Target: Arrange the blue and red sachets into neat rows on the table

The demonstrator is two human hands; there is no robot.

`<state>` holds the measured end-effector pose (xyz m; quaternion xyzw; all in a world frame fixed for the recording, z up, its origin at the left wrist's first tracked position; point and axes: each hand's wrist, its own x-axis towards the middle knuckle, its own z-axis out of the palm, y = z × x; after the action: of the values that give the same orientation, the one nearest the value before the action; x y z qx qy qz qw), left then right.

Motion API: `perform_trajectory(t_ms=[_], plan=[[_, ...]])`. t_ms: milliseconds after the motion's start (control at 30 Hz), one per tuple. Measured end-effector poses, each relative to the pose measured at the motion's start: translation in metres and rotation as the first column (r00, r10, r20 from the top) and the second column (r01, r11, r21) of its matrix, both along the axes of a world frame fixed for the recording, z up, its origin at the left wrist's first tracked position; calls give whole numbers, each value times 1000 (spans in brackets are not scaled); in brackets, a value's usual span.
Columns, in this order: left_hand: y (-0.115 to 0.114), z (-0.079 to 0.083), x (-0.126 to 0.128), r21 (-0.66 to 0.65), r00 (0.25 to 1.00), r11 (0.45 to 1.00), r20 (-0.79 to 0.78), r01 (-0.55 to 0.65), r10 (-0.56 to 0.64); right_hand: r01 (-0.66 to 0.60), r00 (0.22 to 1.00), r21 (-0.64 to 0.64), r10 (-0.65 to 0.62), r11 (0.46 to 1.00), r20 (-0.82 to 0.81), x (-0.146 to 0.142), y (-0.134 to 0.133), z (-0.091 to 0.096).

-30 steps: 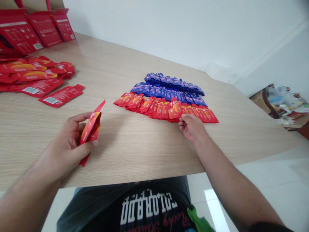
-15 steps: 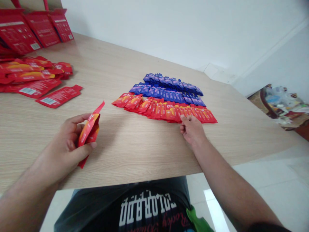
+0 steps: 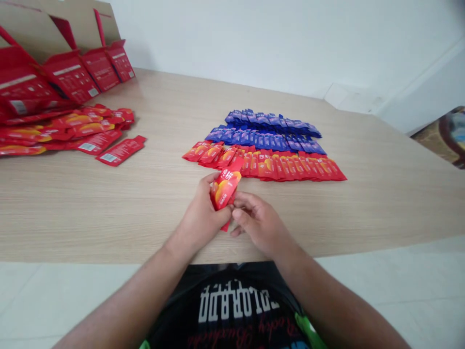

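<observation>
both hands have come together at mid-table since the earlier frame: the left hand (image 3: pixel 201 209) has brought a red sachet (image 3: pixel 225 186) in from the side, and the right hand (image 3: pixel 258 225) has left the front edge of the red row (image 3: pixel 290 167). the sachet stands tilted just in front of that row, its printed orange-and-yellow face up, its top end leaning right and its lower tip showing below the hands. left fingers (image 3: pixel 207 191) wrap its left edge, with the thumb pressed low on its face, holding it firmly. right fingers (image 3: pixel 247 206) curl against its lower right side, nearly closed; whether they grip it, the view cannot tell. directly behind the red row lies a blue row of sachets (image 3: pixel 272 134), packed in overlapping ranks. well left of the red row sit a loose heap of red sachets (image 3: pixel 61 128) and a lone red sachet (image 3: pixel 121 150), with red printed cartons (image 3: pixel 70 72) standing open beyond them. all rest on a pale wood-grain table (image 3: pixel 90 208).
</observation>
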<state>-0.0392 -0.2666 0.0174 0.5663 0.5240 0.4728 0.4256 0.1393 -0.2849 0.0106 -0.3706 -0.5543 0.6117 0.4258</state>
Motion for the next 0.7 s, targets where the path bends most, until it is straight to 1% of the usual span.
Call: perform_trajectory(t_ms=[67,133,167,233,267,300,333,367,433,500,533,600,667,700], plan=[[0,-3,8,-26,998,1000,66,18,-16,28,999,2,-28,1000,43,3,8,-2],[-2,-5,12,-84,980,994,192,63,-46,60,992,3,-60,998,111,10,14,-5],[-4,-6,14,-113,957,989,284,97,-61,83,986,2,-82,997,145,13,16,-5],[-7,-7,17,-146,877,974,473,174,-85,125,973,-10,-120,992,199,19,18,-6],[-8,-8,19,-150,835,967,543,206,-93,137,967,-27,-128,990,219,21,18,-6],[-9,-8,20,-150,809,963,580,224,-98,145,963,-44,-131,988,236,23,18,-5],[-9,-9,21,-150,806,963,584,224,-96,147,959,-59,-128,987,253,24,17,-4],[-9,-10,21,-149,821,966,563,209,-91,146,956,-67,-123,987,268,24,16,-3],[-8,-13,20,-138,872,977,484,160,-74,132,946,-59,-108,989,305,27,15,0],[-7,-16,17,-120,912,986,405,116,-58,125,930,-6,-115,992,349,36,17,5],[-7,-17,16,-113,922,988,382,103,-53,134,920,37,-138,990,367,44,19,8],[-7,-18,12,-110,931,990,362,87,-42,206,893,137,-243,969,378,67,29,16],[-8,-18,10,-119,932,989,360,86,-37,317,851,214,-377,924,367,99,46,27],[-8,-17,10,-124,932,988,361,89,-38,371,822,228,-433,900,371,116,57,34]])
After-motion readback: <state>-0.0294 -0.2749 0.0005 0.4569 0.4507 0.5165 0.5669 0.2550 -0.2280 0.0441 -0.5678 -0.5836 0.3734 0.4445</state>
